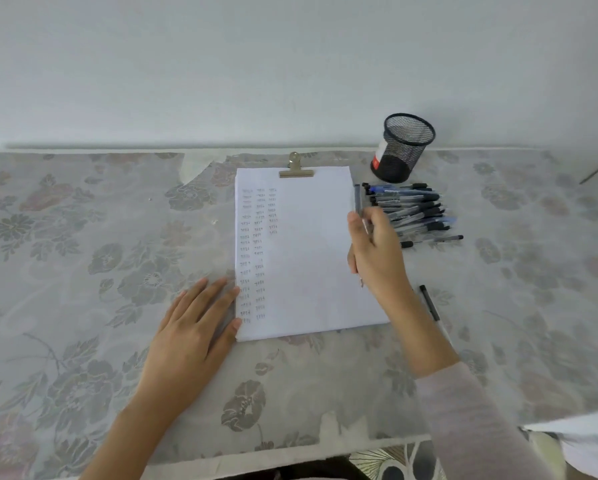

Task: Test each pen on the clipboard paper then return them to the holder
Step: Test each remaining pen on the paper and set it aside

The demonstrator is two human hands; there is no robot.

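One pen [358, 201] is in my right hand [377, 247], fingers curled round its barrel. It is blurred, with its long axis running away from me and its tip toward me, over the right edge of the paper [301, 258]. My left hand [193, 327] lies flat on the table [82, 237], fingers straight and slightly spread, tips touching the paper's left edge. Right of the paper is a pile [411, 209] of pens lying left to right. The holder [403, 150] stands upright just beyond it. A stray pen [429, 303] lies slantwise by my right forearm.
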